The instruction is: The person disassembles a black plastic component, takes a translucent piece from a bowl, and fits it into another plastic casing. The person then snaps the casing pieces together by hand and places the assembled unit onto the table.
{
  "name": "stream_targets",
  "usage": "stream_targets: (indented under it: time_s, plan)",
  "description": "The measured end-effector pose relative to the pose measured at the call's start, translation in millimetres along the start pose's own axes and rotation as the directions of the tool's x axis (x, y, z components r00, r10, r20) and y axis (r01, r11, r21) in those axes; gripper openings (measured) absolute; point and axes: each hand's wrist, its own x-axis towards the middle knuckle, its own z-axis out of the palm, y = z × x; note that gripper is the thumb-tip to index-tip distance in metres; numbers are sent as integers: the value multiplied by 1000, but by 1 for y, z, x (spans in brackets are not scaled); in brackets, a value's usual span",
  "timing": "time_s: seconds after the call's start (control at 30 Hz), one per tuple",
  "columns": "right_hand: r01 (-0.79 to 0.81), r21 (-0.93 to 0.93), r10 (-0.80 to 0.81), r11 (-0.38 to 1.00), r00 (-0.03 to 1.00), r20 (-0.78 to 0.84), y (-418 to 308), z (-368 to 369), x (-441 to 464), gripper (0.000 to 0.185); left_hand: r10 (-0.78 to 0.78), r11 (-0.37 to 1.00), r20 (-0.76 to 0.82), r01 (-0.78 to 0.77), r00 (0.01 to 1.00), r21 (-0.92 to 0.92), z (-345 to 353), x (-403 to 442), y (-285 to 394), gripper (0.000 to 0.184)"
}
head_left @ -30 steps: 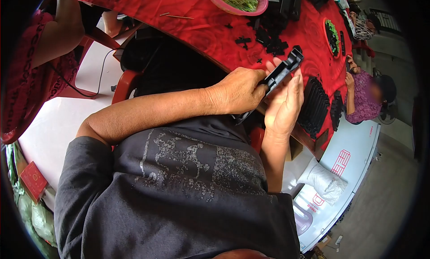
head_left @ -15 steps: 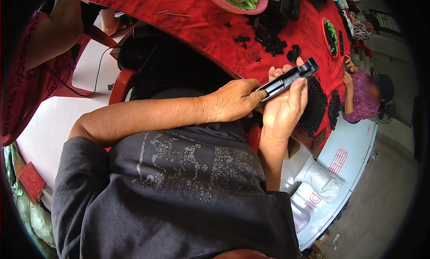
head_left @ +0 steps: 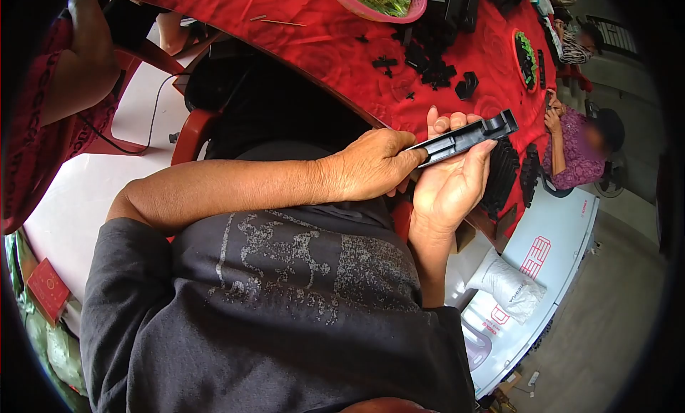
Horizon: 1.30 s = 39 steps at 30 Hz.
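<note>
A long, black, channel-shaped plastic part (head_left: 467, 139) was gripped at one end by the left hand (head_left: 372, 162) and cradled by the half-curled right hand (head_left: 449, 188), projecting past its thumb. Twisting free was judged possible, should left-thumb pressure become uneven.

- A long, narrow black plastic channel piece (head_left: 462, 142), rigid and glossy, with a recessed trough along its length
- Its far end thickens into a raised, notched block
- It slants up and to the right, open face upward, near end gripped by the left hand (head_left: 374, 163), middle across the right hand's (head_left: 451, 188) fingers
</note>
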Motion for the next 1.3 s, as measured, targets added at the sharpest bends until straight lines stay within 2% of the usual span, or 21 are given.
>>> stream_targets:
  time_s: [0.1, 0.2, 0.3, 0.43, 0.63, 0.93, 1.07, 1.3]
  plan:
    - [12, -67, -11, 998, 1000, 13, -3, 1, -4, 50, 6, 1000, 4, -6, 1000, 14, 1, -2, 1, 34]
    - [9, -53, -7, 999, 999, 43, -9, 7, -6, 49, 11, 1000, 20, -11, 1000, 7, 1, -4, 6, 35]
    - [6, -3, -6, 1000, 990, 143, -10, 3, -8, 47, 12, 1000, 44, -11, 999, -24, 1, -4, 8, 37]
    - [33, -111, -15, 993, 987, 159, -12, 5, -9, 50, 18, 997, 51, -14, 999, -70, 4, -4, 6, 37]
    - [33, -144, -11, 989, 988, 152, -13, 8, -12, 52, 39, 993, 27, -35, 999, -110, 10, -9, 8, 36]
    - [36, -114, -25, 993, 995, 97, -17, 16, -20, 52, 42, 993, 55, -36, 998, -115, 11, -13, 14, 43]
    - [45, -138, -28, 989, 993, 118, -18, 13, -21, 52, -28, 995, 85, 36, 996, -91, 10, -14, 17, 47]
    - [-3, -116, 24, 993, 984, 177, -20, 10, -25, 50, -7, 994, 114, 20, 993, -109, 13, -12, 12, 54]
